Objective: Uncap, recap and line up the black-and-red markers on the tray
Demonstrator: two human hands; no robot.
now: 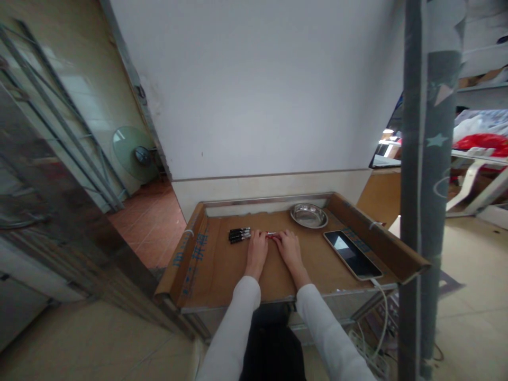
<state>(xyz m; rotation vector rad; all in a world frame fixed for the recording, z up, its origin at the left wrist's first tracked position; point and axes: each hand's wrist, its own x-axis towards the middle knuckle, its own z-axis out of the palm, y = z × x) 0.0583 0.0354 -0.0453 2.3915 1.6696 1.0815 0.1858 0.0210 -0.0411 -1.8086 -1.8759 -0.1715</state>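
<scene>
A small bunch of slim black pens (pixel 239 235) with silvery parts lies on the cardboard-lined table (pixel 222 270), left of my hands. My left hand (pixel 258 244) rests at the right end of these pens, its fingers bent. Between both hands shows a short, slim red and silver pen-like piece (pixel 272 234). The fingers of my right hand (pixel 289 246) are closed on its right end. My left fingertips meet its other end. Much of the piece is covered by my fingers, so its exact shape is hidden.
A round metal dish (pixel 309 216) stands at the back right. Nearer lies a phone (pixel 353 255) with a white charging cable (pixel 384 312) hanging over the front edge. Cardboard walls (pixel 377 233) border the sides. A grey post (pixel 423 185) rises on the right.
</scene>
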